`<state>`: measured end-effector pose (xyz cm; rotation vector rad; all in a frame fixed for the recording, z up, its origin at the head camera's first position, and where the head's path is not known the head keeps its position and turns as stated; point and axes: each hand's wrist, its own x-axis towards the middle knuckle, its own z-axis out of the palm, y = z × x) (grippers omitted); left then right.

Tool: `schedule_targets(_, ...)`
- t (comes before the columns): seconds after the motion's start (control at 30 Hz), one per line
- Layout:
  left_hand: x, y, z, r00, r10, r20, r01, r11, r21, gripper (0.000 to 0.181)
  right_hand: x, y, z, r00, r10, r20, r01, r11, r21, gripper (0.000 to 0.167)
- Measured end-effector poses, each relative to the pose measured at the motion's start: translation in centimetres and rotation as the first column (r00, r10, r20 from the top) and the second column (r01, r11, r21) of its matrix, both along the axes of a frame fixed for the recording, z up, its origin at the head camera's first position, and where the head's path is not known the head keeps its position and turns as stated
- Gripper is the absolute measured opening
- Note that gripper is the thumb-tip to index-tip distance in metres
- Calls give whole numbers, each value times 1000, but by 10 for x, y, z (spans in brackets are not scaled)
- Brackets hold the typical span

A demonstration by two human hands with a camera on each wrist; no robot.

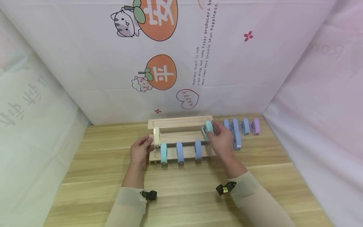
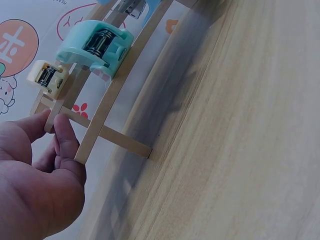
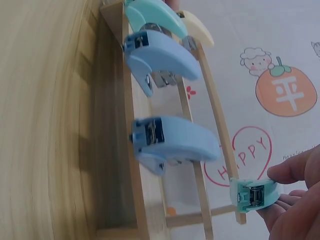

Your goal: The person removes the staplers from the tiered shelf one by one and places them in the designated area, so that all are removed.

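Observation:
A tiered wooden rack (image 1: 180,122) stands before me. My left hand (image 1: 140,149) pinches the left end of its middle shelf between thumb and fingers, beside a cream stapler (image 1: 156,136). In my right hand (image 1: 222,138) is a mint green stapler (image 3: 257,195), gripped at the right end of that shelf; whether it bears its weight on the wood I cannot tell. Along the lowest shelf sit another mint stapler (image 1: 164,153) and two blue staplers, one in the middle (image 1: 180,152) and one farther right (image 1: 198,149).
Right of the rack, several blue staplers (image 1: 245,126) and a purple stapler (image 1: 256,126) lie on the wood-grain table (image 1: 181,195). A printed white cloth (image 1: 227,63) rises behind the rack, and pale cloth also hangs at both sides.

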<state>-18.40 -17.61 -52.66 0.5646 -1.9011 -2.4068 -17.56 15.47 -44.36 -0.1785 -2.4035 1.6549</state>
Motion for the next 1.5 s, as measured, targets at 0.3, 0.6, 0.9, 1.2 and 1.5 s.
schedule_targets(0.3, 2, -1, -1, 1000, -2, 10, 2, 1000, 3, 44, 1, 14, -5, 1000, -20, -2, 20, 1000, -3, 56)
schedule_targets(0.6, 0, -1, 0, 1000, 0, -2, 0, 1000, 0, 43, 1, 34, -7, 997, -67, -44, 65, 997, -39, 58)
schedule_targets(0.9, 2, -1, 2, 1000, -13, 5, 13, 1000, -1, 47, -3, 61, -15, 989, -138, -55, 136, 990, -41, 58)
schedule_targets(1.2, 1, -1, 4, 1000, -11, 10, 11, 1000, 6, 44, -6, 79, -22, 980, -185, -71, 179, 980, -81, 57)
schedule_targets(1.5, 2, 0, 5, 1000, -5, 1, 5, 1000, 3, 42, -9, 98, -33, 971, -225, -76, 214, 968, -128, 56)
